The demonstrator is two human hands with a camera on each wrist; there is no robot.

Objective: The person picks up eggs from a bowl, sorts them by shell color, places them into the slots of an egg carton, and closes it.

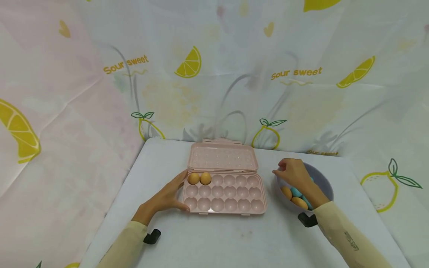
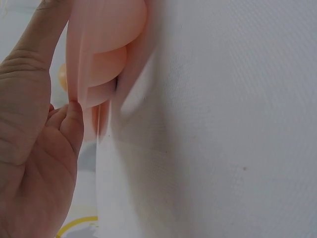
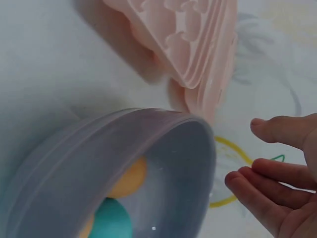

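Observation:
A pink plastic egg carton [image 1: 218,192] lies with its lid [image 1: 222,156] folded back. Two brown eggs [image 1: 199,178] sit side by side in its back left cups. Along the carton's left side, my left hand [image 1: 169,195] is spread, thumb by the front corner and fingers by the back one. Its fingertips touch the rim in the left wrist view. Over the grey bowl [image 1: 327,184] hovers my right hand [image 1: 295,174]. Thumb and fingers stand apart with nothing between them in the right wrist view. Brown eggs [image 1: 299,203] and blue eggs [image 1: 296,192] lie in the bowl, partly hidden by the hand.
A white table [image 1: 221,242] carries the carton and bowl, with a gap between them. Behind and beside it hangs a lemon-print cloth [image 1: 214,93]. The open lid reaches close to the table's back edge.

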